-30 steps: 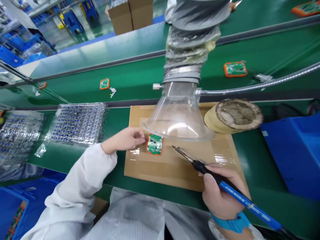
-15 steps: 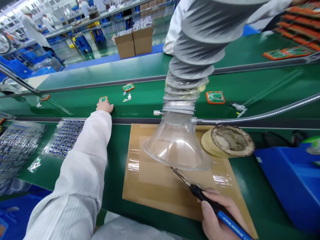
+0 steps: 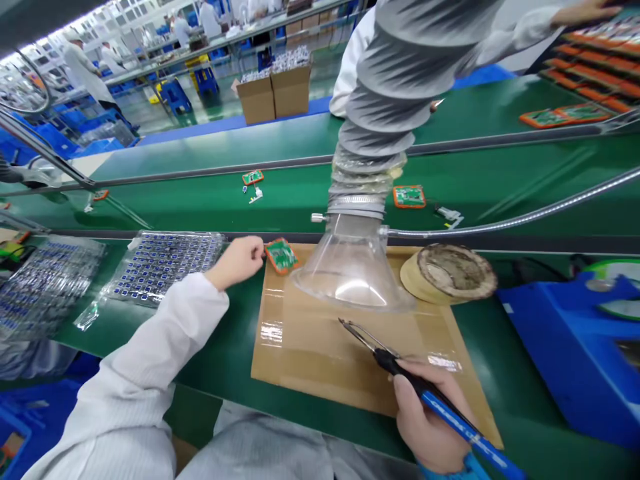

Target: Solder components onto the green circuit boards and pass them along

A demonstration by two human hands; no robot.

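Observation:
My left hand [image 3: 239, 261] pinches the edge of a green circuit board [image 3: 283, 256] in an orange frame, held tilted at the upper left corner of the brown cardboard sheet [image 3: 300, 347]. In my right hand [image 3: 431, 413] is a soldering iron [image 3: 400, 370] with a blue and black handle and a thin metal tube beside its tip. That tip points up and left, over the cardboard, just in front of the clear fume hood [image 3: 355, 273]. Whether it touches the cardboard I cannot tell.
The grey duct [image 3: 385, 87] hangs down in the middle. A round tan holder [image 3: 447, 273] and a blue bin [image 3: 570, 353] stand at the right. Trays of small blue parts [image 3: 165, 263] lie left. More boards [image 3: 409, 197] rest on the green belt; a co-worker's sleeve [image 3: 353, 67] shows behind.
My left hand has brought the circuit board from the belt toward me and right, to the cardboard's corner. The view has shifted slightly; my right hand still holds the soldering iron in about the same place.

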